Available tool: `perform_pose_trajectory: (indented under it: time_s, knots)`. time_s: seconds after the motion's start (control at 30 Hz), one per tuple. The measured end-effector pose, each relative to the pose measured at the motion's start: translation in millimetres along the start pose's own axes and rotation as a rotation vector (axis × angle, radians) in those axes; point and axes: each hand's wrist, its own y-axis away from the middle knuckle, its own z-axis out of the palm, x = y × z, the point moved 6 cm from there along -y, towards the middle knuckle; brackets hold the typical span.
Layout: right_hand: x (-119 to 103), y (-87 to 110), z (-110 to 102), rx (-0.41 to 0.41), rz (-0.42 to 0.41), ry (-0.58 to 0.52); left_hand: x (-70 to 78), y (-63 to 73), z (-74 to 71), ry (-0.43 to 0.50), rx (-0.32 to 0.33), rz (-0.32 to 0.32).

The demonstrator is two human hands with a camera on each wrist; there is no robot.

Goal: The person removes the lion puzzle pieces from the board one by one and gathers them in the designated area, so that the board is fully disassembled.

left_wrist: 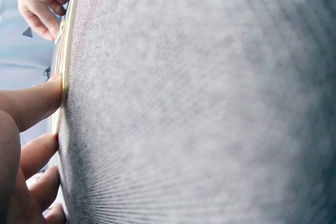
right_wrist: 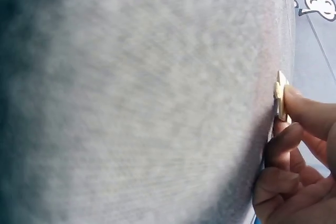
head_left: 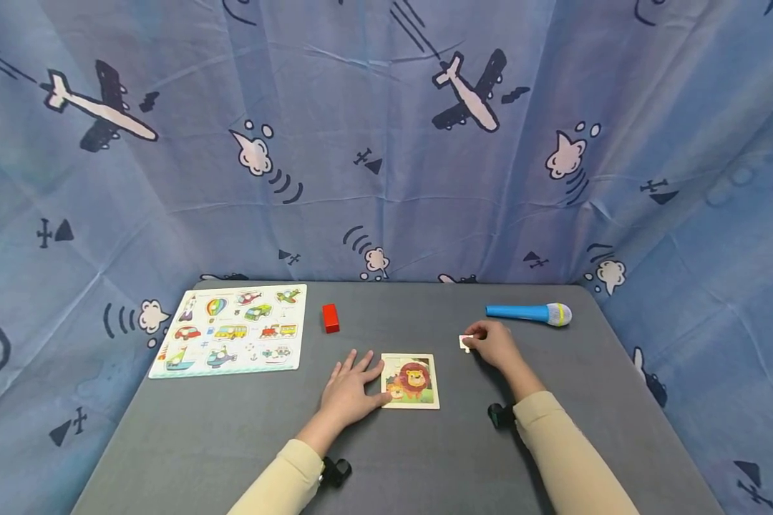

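Note:
A small square lion jigsaw puzzle in a pale wooden frame lies flat on the grey table. My left hand lies at its left side with fingers spread, the thumb on the lower left edge and the index finger near the upper left corner. In the left wrist view, the thumb presses on the frame's edge. To the right of the puzzle, my right hand pinches a small white-backed puzzle piece close over the table. The right wrist view shows that piece edge-on between thumb and fingers.
A white picture board of vehicles lies at the back left. Beside it is a red block. A blue toy microphone lies behind my right hand. A patterned blue curtain hangs behind the table.

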Motion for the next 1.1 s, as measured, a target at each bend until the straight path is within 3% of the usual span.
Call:
perform_pose_trajectory:
  time_s: [0.3, 0.53, 0.77, 1.1]
  knots:
    - [1, -0.9, -3, 0.034, -0.011, 0.007, 3.5, -1.3, -1.4, 0.004, 0.005, 0.019]
    - [-29, 8.5, -4, 0.035, -0.096, -0.013, 1.6, 0.6, -1.4, 0.001, 0.003, 0.008]
    - [-51, 17.7, 1, 0.036, -0.130, -0.045, 1.3, 0.8, -1.1, 0.004, 0.002, 0.006]
    - [-75, 34.9, 27, -0.002, -0.147, -0.076, 1.2, 0.5, 0.0, -0.011, -0.002, -0.003]
